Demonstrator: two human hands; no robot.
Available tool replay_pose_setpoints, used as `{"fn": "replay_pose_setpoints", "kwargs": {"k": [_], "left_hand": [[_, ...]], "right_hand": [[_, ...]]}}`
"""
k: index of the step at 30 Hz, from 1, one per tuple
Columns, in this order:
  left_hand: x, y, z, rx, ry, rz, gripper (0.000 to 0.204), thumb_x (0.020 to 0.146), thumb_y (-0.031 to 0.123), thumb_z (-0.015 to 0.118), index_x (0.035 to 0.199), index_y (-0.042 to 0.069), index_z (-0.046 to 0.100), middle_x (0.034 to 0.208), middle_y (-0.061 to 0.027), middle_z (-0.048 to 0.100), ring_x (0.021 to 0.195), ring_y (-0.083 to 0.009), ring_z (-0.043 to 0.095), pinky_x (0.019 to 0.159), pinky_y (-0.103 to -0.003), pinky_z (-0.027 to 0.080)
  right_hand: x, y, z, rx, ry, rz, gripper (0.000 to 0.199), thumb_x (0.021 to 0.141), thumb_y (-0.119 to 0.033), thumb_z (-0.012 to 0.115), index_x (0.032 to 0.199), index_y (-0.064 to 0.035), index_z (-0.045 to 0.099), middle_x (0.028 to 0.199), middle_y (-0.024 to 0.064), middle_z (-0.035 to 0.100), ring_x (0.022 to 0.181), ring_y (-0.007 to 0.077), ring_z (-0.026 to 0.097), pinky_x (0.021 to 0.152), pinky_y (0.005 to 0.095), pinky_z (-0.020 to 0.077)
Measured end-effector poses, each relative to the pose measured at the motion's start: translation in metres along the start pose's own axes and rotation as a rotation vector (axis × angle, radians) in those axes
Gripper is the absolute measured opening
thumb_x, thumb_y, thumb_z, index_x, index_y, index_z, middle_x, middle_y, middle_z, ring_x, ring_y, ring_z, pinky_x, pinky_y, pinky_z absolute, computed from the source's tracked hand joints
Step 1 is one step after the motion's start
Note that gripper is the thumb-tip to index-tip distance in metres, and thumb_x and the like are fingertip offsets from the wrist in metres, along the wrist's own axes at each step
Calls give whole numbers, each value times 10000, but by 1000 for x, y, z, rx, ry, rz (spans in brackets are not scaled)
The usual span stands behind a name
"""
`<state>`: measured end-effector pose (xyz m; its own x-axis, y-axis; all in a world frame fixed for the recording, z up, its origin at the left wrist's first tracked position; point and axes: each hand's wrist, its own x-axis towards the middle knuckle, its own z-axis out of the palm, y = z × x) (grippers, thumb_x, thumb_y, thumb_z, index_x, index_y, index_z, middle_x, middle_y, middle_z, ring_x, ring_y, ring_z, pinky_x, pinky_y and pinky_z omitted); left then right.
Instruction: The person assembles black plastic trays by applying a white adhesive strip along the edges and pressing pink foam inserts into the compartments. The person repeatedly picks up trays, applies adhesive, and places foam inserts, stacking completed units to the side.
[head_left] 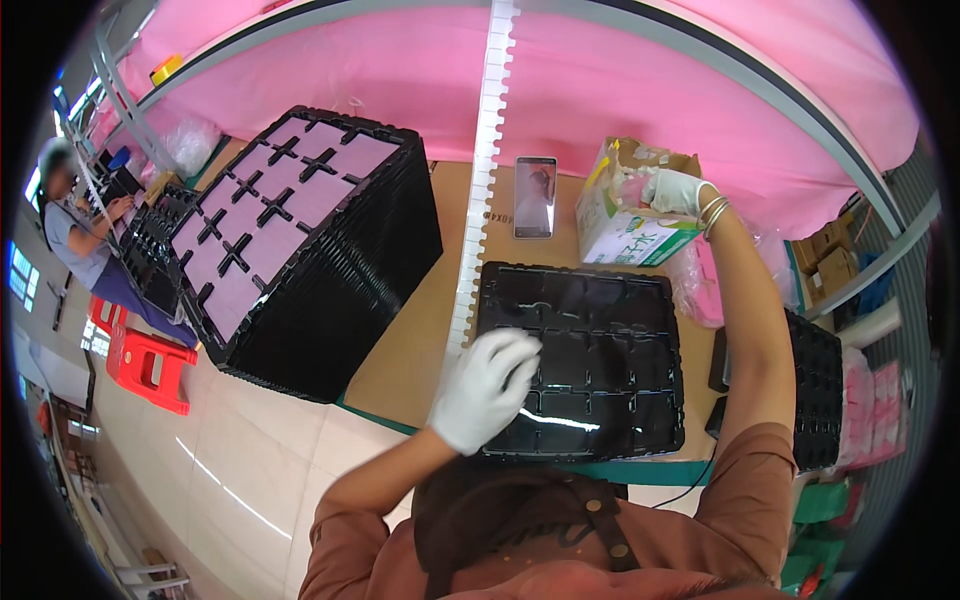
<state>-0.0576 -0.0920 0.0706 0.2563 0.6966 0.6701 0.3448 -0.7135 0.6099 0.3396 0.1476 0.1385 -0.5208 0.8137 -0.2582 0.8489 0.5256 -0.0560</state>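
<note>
My left hand [487, 391], in a white glove, is over the left part of a black plastic tray [580, 365] divided into several compartments. Its fingers are curled toward the thumb; whatever they may hold is hidden. My right hand [677, 191], also gloved and with bangles at the wrist, reaches into the open top of a white and green cardboard box [625, 230] behind the tray. Its fingertips are lost among pinkish contents inside, so I cannot tell their grip. The compartments of the tray look dark and glossy.
A tall stack of black trays [350, 270] with pink sheets on top stands at left. A phone [535, 197] lies beside the box, near a white notched strip [481, 170]. Pink bagged items [700, 285] lie right of the box. Another person [85, 235] works at far left, near red stools [150, 368].
</note>
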Motion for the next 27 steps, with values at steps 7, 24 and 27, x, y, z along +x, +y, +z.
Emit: {"fn": "replay_pose_setpoints", "kwargs": {"k": [7,24,27], "left_hand": [[134,-23,108,200,-225,-87,271,932,257,602,1179,147,582,942,-154,619,833,-361,653,709,-447,531],[145,-25,92,219,-113,-122,286,910,319,645,1129,137,627,872,-121,642,799,-322,665,684,-424,535],[93,-37,31,219,161,26,259,867,138,706,1119,110,651,887,-107,636,804,-293,643,712,-398,527]], "right_hand": [[2,13,8,-214,85,-228,77,750,-146,643,774,-124,712,717,79,667,651,268,622,627,392,483],[-51,-31,-31,440,361,22,229,852,-88,590,1033,15,683,967,158,694,846,247,648,791,342,507],[-83,-80,-18,387,724,272,174,867,-77,607,989,25,676,920,128,685,816,224,636,782,322,501]]}}
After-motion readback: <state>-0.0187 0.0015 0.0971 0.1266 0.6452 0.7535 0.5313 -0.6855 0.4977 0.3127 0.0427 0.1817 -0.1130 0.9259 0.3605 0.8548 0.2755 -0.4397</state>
